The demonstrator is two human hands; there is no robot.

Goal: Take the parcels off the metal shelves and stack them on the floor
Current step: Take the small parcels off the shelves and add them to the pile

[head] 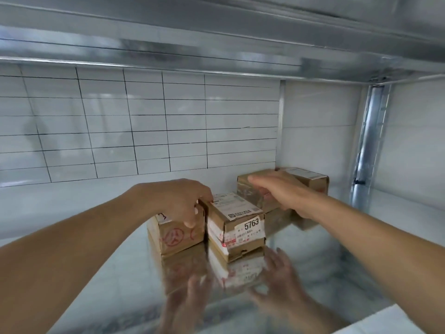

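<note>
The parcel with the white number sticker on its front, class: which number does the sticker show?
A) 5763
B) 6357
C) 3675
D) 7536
A: the white sticker on the front of the middle parcel reads 5763. This parcel stands right beside the red-stamped parcel, which the left hand grips.

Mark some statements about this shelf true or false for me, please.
1. The parcel numbered 5763 stands on the metal shelf. True.
2. The wall behind is bare brick. False: it is white tile.
3. The left hand holds the red-stamped parcel. True.
4. The right hand is a closed fist. False: its fingers stretch straight over a rear parcel.
</note>
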